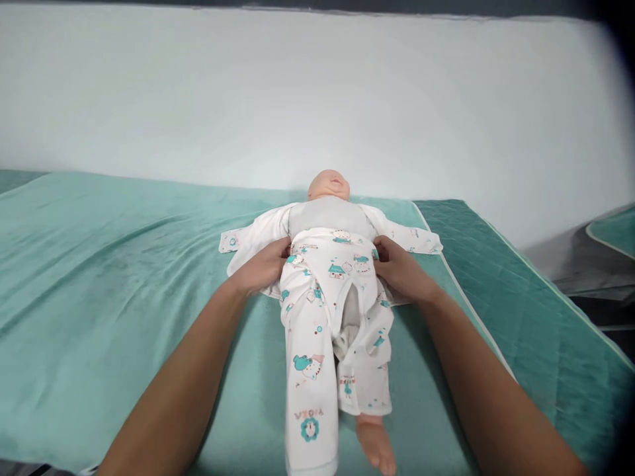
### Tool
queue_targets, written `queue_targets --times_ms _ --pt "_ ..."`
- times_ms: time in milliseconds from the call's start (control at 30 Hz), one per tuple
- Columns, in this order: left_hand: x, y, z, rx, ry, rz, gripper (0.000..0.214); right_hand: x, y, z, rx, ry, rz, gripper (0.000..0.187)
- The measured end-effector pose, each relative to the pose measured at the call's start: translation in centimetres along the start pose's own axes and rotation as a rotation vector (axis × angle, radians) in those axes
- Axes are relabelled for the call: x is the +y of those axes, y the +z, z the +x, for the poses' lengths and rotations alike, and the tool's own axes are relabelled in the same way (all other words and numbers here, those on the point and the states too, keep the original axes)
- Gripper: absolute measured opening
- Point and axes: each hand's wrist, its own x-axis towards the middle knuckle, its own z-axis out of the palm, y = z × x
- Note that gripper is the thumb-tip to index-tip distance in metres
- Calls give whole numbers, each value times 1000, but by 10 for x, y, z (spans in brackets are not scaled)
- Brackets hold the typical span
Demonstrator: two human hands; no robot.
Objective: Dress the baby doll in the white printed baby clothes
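A baby doll (329, 186) lies on its back on a green blanket (114, 264), head away from me. It wears white printed trousers (317, 311) and lies on an open white top (251, 241) with its grey torso bare. My left hand (265, 264) grips the trousers' waistband at the doll's left side as I see it. Gripping the same waistband on the other side is my right hand (399, 268). One bare foot (376, 441) sticks out of the right trouser leg.
A white wall (317, 99) rises behind the bed. A darker quilted green cover (516, 284) lies to the right, ending at the bed's edge. Another green-covered surface (615, 228) shows at far right.
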Motion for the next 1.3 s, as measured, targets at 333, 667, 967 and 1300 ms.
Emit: queue_targets --times_ms 333,667,967,1300 --pt "-16 5 10 -68 -11 -405 41 7 2 4 -39 32 511 25" --pt "-5 10 3 451 329 176 17 11 18 1 325 -171 54 14" --pt "11 1 7 103 453 380 20 -11 9 10 141 -454 -123 13" --pt "19 1 16 17 298 405 23 -33 -5 22 -127 -285 -270 26"
